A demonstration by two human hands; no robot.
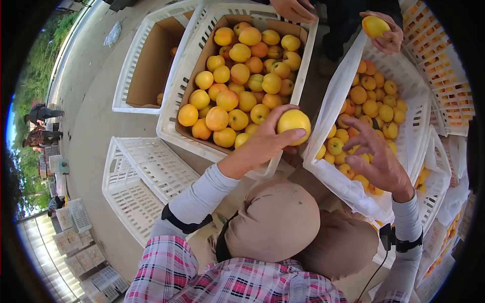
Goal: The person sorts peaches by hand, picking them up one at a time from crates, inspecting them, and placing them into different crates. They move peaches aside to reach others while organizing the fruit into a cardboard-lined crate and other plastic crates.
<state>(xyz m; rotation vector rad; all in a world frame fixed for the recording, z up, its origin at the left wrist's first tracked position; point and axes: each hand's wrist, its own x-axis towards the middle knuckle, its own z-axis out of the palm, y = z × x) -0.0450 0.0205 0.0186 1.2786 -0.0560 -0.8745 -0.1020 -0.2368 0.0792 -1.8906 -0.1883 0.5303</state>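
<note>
My left hand (269, 135) is closed around a yellow apricot (294, 125), held above the near right corner of a cardboard-lined white crate (166, 112). Many yellow-orange apricots (238, 74) are heaped in that crate. Over a second white crate, lined with white sheeting (331, 108), hangs my right hand (376, 162), its fingers spread and nothing in them. More apricots (371, 107) lie below it inside this crate, partly hidden by the hand.
Across from me, a co-worker's hand (388, 39) holds an apricot (375, 27); their other hand (294, 10) is at the left crate's far edge. White crates stand upper left (121, 91), lower left (121, 194) and stacked at right (444, 101). People (43, 123) stand far left.
</note>
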